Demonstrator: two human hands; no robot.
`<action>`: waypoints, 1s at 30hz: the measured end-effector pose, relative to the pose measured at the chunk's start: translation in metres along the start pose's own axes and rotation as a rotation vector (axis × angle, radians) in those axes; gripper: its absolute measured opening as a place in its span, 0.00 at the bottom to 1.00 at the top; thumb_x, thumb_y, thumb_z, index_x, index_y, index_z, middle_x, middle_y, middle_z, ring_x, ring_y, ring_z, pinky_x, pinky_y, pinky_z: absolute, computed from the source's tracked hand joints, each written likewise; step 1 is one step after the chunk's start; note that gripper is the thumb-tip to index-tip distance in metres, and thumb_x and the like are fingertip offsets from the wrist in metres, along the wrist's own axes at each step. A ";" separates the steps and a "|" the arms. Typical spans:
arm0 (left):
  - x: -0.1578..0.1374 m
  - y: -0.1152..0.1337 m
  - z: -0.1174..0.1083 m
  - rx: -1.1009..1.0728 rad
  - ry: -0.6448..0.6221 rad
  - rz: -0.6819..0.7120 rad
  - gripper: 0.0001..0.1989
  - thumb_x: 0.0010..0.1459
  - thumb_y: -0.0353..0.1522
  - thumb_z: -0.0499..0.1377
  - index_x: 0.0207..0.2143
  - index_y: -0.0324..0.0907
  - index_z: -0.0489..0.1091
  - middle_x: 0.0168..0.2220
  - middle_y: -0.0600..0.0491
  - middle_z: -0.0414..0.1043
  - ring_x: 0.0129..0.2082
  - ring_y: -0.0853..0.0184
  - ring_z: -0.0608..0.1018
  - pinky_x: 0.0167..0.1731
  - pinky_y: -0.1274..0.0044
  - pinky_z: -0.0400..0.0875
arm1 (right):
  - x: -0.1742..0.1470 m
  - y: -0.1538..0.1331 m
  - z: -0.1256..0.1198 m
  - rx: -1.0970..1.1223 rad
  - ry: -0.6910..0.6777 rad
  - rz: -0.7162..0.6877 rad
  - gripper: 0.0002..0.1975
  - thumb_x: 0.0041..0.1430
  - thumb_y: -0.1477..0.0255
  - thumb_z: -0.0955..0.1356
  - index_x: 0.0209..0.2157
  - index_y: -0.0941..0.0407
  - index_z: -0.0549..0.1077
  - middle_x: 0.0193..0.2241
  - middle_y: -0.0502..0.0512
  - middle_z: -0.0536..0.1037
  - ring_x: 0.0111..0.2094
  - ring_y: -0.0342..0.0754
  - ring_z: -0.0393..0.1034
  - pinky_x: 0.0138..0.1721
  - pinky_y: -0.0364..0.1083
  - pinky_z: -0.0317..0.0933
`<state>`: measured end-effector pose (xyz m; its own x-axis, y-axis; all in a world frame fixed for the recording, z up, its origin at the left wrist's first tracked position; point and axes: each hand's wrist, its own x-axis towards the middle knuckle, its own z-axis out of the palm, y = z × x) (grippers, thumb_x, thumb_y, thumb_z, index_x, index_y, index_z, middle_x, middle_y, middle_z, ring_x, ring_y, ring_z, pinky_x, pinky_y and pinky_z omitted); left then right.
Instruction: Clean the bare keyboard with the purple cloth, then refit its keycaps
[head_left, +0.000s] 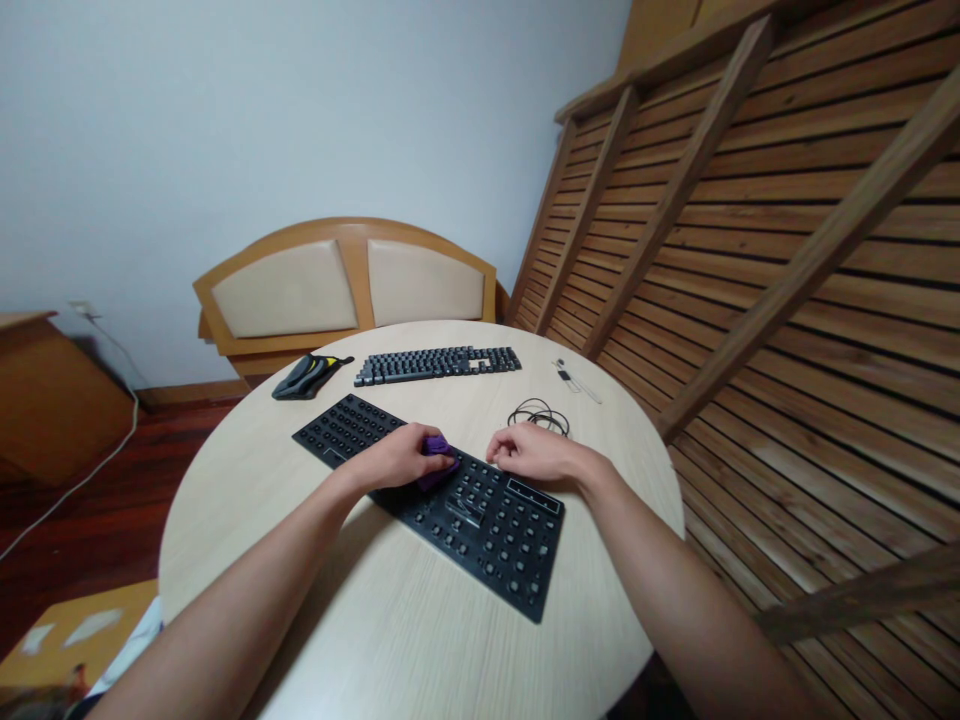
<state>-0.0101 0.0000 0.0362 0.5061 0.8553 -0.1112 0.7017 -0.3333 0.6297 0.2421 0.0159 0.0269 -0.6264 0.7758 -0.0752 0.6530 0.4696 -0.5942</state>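
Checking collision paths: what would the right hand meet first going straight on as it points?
Probably the purple cloth in the left hand, just ahead of the right hand; exact depth is unclear.

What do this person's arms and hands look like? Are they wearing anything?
The left hand and right hand are ungloved. No sleeve, watch or bracelet shows on the left forearm or right forearm. No cables or markings show.

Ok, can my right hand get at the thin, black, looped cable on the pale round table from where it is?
Probably yes: the right hand is close by, on the near side of the thin, black, looped cable, and nothing visible on the pale round table stands between them.
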 end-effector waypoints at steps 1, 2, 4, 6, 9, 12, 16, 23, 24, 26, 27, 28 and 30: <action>0.002 0.001 0.003 -0.005 0.050 0.053 0.12 0.58 0.38 0.59 0.36 0.38 0.72 0.29 0.53 0.75 0.29 0.67 0.74 0.30 0.77 0.65 | -0.001 0.000 -0.001 0.020 -0.021 -0.002 0.13 0.53 0.76 0.66 0.37 0.58 0.80 0.30 0.54 0.81 0.29 0.45 0.72 0.29 0.41 0.59; 0.004 0.002 0.006 -0.007 0.101 0.111 0.10 0.58 0.36 0.58 0.38 0.39 0.73 0.32 0.52 0.76 0.31 0.66 0.75 0.33 0.76 0.66 | -0.002 -0.001 -0.002 0.044 -0.047 -0.003 0.12 0.53 0.74 0.66 0.37 0.59 0.81 0.29 0.54 0.81 0.28 0.45 0.71 0.29 0.41 0.59; 0.008 0.002 0.013 0.022 0.178 0.230 0.08 0.59 0.31 0.58 0.40 0.40 0.73 0.37 0.51 0.77 0.37 0.65 0.76 0.39 0.75 0.68 | -0.004 -0.001 -0.003 0.100 -0.094 0.000 0.11 0.54 0.71 0.68 0.36 0.59 0.81 0.29 0.53 0.80 0.27 0.44 0.70 0.28 0.41 0.58; 0.012 0.003 0.019 0.083 0.201 0.340 0.08 0.59 0.28 0.58 0.41 0.41 0.73 0.40 0.50 0.76 0.40 0.64 0.76 0.42 0.74 0.68 | -0.005 0.001 -0.004 0.139 -0.120 0.002 0.11 0.53 0.70 0.69 0.36 0.60 0.80 0.27 0.53 0.79 0.26 0.43 0.68 0.27 0.41 0.58; 0.018 0.004 0.023 0.186 0.171 0.457 0.09 0.62 0.27 0.56 0.42 0.42 0.74 0.40 0.51 0.75 0.41 0.64 0.76 0.44 0.74 0.68 | -0.004 0.006 -0.004 0.143 -0.113 -0.013 0.11 0.51 0.72 0.69 0.36 0.60 0.80 0.27 0.53 0.79 0.26 0.43 0.68 0.27 0.41 0.58; 0.024 0.007 0.022 0.305 0.142 0.516 0.10 0.62 0.25 0.56 0.43 0.42 0.74 0.40 0.50 0.75 0.42 0.63 0.75 0.45 0.72 0.68 | -0.001 0.014 -0.003 0.161 -0.098 -0.025 0.12 0.49 0.75 0.68 0.37 0.59 0.79 0.29 0.53 0.79 0.28 0.44 0.70 0.29 0.41 0.59; 0.032 0.015 0.018 0.421 0.092 0.550 0.11 0.61 0.23 0.56 0.42 0.42 0.74 0.40 0.50 0.75 0.42 0.62 0.75 0.46 0.72 0.68 | -0.001 0.023 -0.003 0.220 -0.093 -0.030 0.09 0.49 0.75 0.69 0.35 0.59 0.77 0.29 0.53 0.79 0.29 0.44 0.71 0.29 0.41 0.61; 0.041 0.029 0.014 0.515 -0.001 0.608 0.10 0.60 0.23 0.58 0.41 0.43 0.74 0.39 0.51 0.75 0.41 0.63 0.75 0.42 0.75 0.68 | -0.005 0.026 -0.006 0.306 -0.102 0.004 0.07 0.48 0.74 0.72 0.32 0.58 0.72 0.29 0.52 0.78 0.29 0.44 0.72 0.28 0.41 0.62; 0.042 0.031 0.016 0.526 -0.008 0.622 0.10 0.60 0.23 0.58 0.41 0.43 0.74 0.39 0.52 0.75 0.41 0.63 0.75 0.42 0.75 0.68 | -0.005 0.027 -0.007 0.291 -0.095 0.008 0.08 0.48 0.74 0.72 0.31 0.58 0.72 0.28 0.51 0.78 0.28 0.44 0.72 0.27 0.41 0.61; 0.045 0.033 0.019 0.549 0.007 0.612 0.09 0.60 0.24 0.59 0.42 0.43 0.74 0.39 0.51 0.75 0.42 0.62 0.76 0.42 0.74 0.68 | -0.005 0.027 -0.008 0.259 -0.077 0.009 0.08 0.47 0.72 0.73 0.30 0.57 0.71 0.26 0.49 0.76 0.27 0.44 0.71 0.26 0.41 0.60; 0.046 0.033 0.020 0.554 0.038 0.584 0.09 0.60 0.24 0.59 0.42 0.42 0.73 0.40 0.50 0.75 0.42 0.61 0.76 0.42 0.74 0.68 | -0.005 0.027 -0.008 0.244 -0.070 0.008 0.09 0.48 0.71 0.73 0.30 0.57 0.71 0.25 0.49 0.76 0.27 0.43 0.70 0.26 0.41 0.59; 0.047 0.033 0.021 0.549 0.082 0.546 0.09 0.60 0.24 0.59 0.42 0.41 0.73 0.40 0.49 0.75 0.42 0.60 0.75 0.42 0.73 0.69 | -0.006 0.027 -0.009 0.233 -0.068 0.006 0.09 0.48 0.71 0.74 0.29 0.58 0.72 0.25 0.49 0.76 0.27 0.43 0.70 0.26 0.41 0.59; 0.049 0.028 0.021 0.497 0.173 0.483 0.09 0.61 0.24 0.58 0.43 0.41 0.73 0.41 0.48 0.75 0.42 0.60 0.75 0.41 0.73 0.69 | -0.006 0.026 -0.009 0.231 -0.072 0.003 0.08 0.49 0.70 0.73 0.30 0.58 0.73 0.27 0.50 0.77 0.28 0.44 0.71 0.27 0.41 0.59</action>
<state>0.0448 0.0244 0.0323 0.7602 0.6033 0.2411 0.5856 -0.7970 0.1480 0.2673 0.0271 0.0190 -0.6587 0.7413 -0.1292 0.5454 0.3520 -0.7606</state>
